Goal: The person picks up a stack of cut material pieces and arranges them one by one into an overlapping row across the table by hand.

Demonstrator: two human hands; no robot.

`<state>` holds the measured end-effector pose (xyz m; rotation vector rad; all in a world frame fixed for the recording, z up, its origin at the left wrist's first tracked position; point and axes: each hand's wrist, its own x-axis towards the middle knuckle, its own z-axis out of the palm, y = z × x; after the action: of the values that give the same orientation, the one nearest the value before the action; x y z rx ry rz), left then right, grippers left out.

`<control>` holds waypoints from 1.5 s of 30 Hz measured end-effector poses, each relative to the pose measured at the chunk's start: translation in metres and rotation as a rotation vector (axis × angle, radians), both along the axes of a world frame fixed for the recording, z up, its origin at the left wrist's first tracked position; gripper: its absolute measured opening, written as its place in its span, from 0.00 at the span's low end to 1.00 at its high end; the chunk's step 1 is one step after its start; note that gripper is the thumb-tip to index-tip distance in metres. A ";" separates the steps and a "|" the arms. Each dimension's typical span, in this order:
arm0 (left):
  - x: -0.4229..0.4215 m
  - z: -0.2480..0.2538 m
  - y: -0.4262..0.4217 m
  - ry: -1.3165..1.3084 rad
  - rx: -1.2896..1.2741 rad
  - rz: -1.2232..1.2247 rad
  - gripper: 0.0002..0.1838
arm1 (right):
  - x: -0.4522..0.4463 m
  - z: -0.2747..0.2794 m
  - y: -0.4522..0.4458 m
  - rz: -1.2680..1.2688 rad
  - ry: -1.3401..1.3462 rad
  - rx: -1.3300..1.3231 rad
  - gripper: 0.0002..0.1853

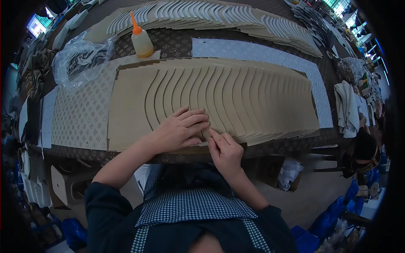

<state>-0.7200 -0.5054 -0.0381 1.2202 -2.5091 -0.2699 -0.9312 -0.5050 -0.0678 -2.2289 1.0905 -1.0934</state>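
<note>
Tan, wavy-edged sheet pieces [236,92] lie overlapped in a fanned row on the table in front of me. My left hand [181,128] rests on them left of the middle, palm down with its fingers stretched out. Close beside it, my right hand [225,152] is closed at the near edge of the row, thumb and forefinger pinching the edge of a tan piece. The fingers partly hide that edge. Beyond the row stands a squeeze bottle [142,42] with an orange nozzle and yellowish liquid low inside.
A clear plastic bag [82,59] of grey strips lies at the back left. Patterned sheets [80,109] lie under the row's left end. Another fanned row of pieces with pale curved strips [190,14] spans the far side. Folded cloth [346,109] is at the right, near another person.
</note>
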 end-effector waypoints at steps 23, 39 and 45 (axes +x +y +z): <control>-0.019 0.002 -0.009 -0.035 0.035 -0.001 0.31 | -0.004 0.010 -0.001 -0.130 -0.009 0.201 0.13; -0.016 -0.001 -0.008 -0.009 0.038 -0.027 0.30 | -0.006 0.010 0.000 -0.093 -0.045 0.172 0.10; -0.016 -0.001 -0.009 0.007 0.053 -0.026 0.30 | -0.006 0.011 0.000 -0.098 -0.045 0.184 0.09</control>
<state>-0.7360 -0.5144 -0.0386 1.2049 -2.5288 -0.3490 -0.9373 -0.5047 -0.0565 -2.0175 1.2405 -1.0321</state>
